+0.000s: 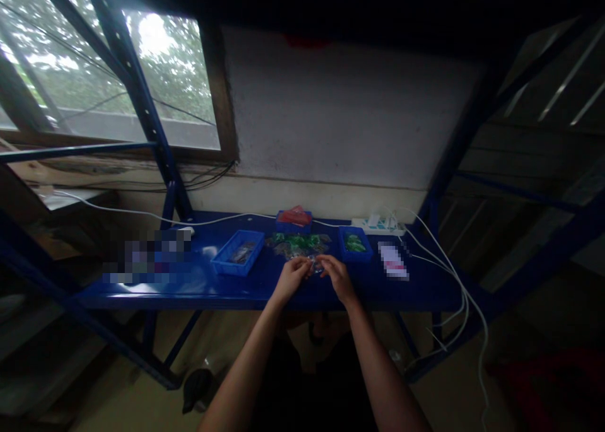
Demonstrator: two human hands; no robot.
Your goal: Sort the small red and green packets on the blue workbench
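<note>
Over the front part of the blue table, my left hand [293, 275] and my right hand [336, 274] are close together. Both have their fingers bent around a small clear piece [316, 267], perhaps a plastic bag; its details are too small to make out. My left hand pinches its left side, and the fingertips of my right hand meet its right side. Just behind my hands lies a spread pile of clear and green small packets [300, 241].
A blue tray [239, 269] with small grey items stands left, another [355, 255] with green packets right. Behind the pile is a blue box [293, 228] with red packets. A phone-like object [393, 262], a power strip [377, 226] and white cables [454, 271] are at the right.
</note>
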